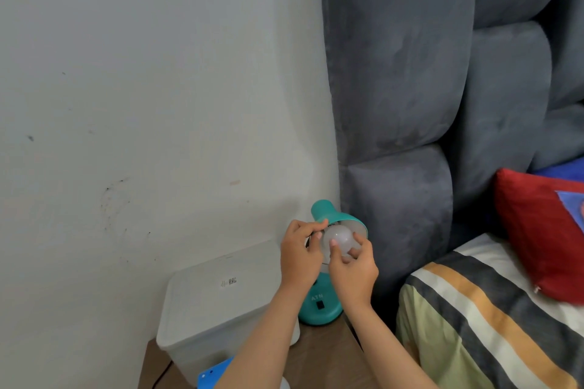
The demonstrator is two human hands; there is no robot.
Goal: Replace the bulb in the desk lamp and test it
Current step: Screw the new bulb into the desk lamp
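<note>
Glass or thin plastic, smooth and light — that is my guess at the bulb [337,241], so treat it as fragile and a little slippery: grip it around its widest part with your fingertips, firmly enough to turn it but without squeezing, and keep it square to the socket. It sits in the mouth of the lamp's teal shade [339,220], which tilts toward you, above the lamp base [319,305] on the wooden table [319,357]. Your right hand [352,271] is just below and in front of the shade, fingers partly curled around the bulb's dome, thumb [334,248] pressed on its face. Your left hand [297,257] is at the shade's left edge, fingers closed on the rim to steady it — how tightly, I cannot tell. Whether the bulb is going in or coming out cannot be read from here, and its threaded end is hidden inside the shade. Left of the base stands a white box [215,294]; right of it, the grey headboard [398,73].
</note>
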